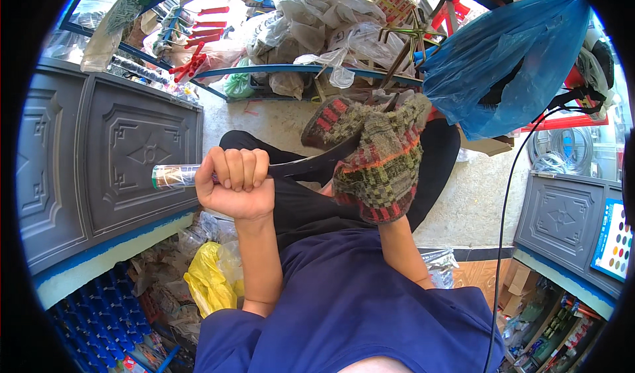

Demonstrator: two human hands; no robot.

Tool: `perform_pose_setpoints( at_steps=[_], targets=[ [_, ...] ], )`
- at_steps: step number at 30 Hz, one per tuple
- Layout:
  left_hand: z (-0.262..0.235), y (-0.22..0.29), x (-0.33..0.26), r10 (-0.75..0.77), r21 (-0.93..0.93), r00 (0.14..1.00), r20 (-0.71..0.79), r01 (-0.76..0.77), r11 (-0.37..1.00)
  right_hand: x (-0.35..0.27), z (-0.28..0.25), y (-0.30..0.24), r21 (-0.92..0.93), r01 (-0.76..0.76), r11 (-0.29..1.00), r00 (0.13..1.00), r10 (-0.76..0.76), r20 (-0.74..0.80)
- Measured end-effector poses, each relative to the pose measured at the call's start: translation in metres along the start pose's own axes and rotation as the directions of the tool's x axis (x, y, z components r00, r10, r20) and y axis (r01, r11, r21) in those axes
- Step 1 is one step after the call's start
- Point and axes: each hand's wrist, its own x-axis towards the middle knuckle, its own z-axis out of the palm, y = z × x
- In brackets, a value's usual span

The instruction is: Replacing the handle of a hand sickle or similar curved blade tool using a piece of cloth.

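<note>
My left hand (239, 180) is closed in a fist round the handle (173, 176) of a long, dark, curved blade (301, 166), like a sickle or machete. Clear wrap covers the end of that handle. The blade runs off to the right into a thick knitted cloth (387, 151) with green, brown, red and orange bands, which folds round its far part. My right hand (395, 227) is inside or behind the cloth and grips it; the wrist shows below, but the fingers are hidden. The tip of the blade cannot be made out clearly.
Ahead, a blue metal rack (278, 69) holds plastic bags and red-handled tools. A blue plastic bag (506, 62) hangs at the upper right, and a black cable (506, 201) runs down beside me. Grey panelled cabinets (142, 145) stand on the left. Behind my left elbow lies a yellow bag (210, 279).
</note>
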Motion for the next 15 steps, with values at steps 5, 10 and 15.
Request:
perform_pose_setpoints(
  at_steps=[5,10,15],
  targets=[
    [0.008,-0.005,0.007,0.012,0.023,0.999,0.046,-0.014,1.000,0.001,0.007,-0.029,0.347,-0.175,0.921,0.980,0.196,-0.024],
    [0.010,-0.014,0.008,-0.011,-0.074,1.000,-0.007,0.011,0.997,-0.001,0.020,-0.039,0.384,-0.176,0.906,0.976,0.213,-0.055],
    [0.006,-0.016,0.003,-0.049,-0.082,0.998,-0.040,0.045,0.996,0.007,0.014,-0.037,0.359,-0.174,0.917,0.975,0.212,-0.068]
  ],
)
